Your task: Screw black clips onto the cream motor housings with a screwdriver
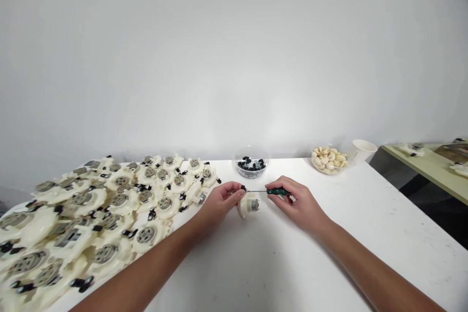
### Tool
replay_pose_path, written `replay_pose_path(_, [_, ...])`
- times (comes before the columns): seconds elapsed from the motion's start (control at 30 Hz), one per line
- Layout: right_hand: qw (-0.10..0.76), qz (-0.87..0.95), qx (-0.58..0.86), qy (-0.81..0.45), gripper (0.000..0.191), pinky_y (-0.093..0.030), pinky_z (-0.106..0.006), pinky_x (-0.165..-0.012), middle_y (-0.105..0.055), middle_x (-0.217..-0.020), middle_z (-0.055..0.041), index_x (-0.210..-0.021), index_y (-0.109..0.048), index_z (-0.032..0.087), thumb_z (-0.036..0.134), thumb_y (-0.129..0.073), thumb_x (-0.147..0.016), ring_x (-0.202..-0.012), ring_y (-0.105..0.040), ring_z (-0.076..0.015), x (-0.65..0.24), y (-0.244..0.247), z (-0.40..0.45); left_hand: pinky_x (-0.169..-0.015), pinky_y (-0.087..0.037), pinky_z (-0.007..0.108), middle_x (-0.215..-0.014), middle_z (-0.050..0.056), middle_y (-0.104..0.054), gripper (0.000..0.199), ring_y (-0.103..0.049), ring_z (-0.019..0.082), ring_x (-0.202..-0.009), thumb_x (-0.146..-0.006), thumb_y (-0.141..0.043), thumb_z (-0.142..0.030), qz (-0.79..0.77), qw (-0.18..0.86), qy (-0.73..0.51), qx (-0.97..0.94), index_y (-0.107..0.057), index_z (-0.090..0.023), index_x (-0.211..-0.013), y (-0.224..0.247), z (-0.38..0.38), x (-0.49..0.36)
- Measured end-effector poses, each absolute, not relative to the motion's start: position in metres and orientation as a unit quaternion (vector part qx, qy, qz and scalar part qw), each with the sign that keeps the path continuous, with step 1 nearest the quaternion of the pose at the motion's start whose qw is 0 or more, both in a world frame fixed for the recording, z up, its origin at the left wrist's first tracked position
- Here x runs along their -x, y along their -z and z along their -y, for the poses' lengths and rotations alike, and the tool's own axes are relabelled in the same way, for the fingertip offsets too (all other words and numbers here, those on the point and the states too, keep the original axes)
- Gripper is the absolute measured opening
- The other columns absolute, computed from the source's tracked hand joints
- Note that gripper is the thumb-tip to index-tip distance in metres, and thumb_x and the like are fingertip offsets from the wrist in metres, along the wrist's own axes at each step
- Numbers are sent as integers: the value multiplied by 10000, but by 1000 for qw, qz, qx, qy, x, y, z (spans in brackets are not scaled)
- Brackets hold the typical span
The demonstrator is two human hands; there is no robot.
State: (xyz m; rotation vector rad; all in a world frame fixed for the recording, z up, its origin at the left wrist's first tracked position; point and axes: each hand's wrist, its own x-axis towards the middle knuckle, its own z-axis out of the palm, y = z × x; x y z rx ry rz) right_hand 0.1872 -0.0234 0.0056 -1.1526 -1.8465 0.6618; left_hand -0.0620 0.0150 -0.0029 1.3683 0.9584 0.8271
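Housing (248,206) between left hand (219,203), right hand (298,204)

View: one camera worn on the person's head.
Facing: forward and down, across a white table (314,253) toward a wall (234,58).
Nearness: close behind the left hand (219,203) and right hand (300,204), with both forearms entering from the bottom edge.

Hands (219,203) (300,207) w/ green screwdriver (278,191) at white motor housing (248,205).

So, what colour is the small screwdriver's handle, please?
The small screwdriver's handle is dark green, in the head view.
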Motion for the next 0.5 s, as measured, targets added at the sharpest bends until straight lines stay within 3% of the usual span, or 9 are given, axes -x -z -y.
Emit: replay_pose_path(0.5, [402,775,425,-240,205,-480,-303,-622,-696,-998,-73,-1169,-684,265,305,-558,-1012,-806,-636,-201,-189,-12,30,-688,-420,244,-773,-14,-626,295,-546,139,-719,-864,-723,-450,-393,621,-344,-584,-656,-163,-860,5,-19,65])
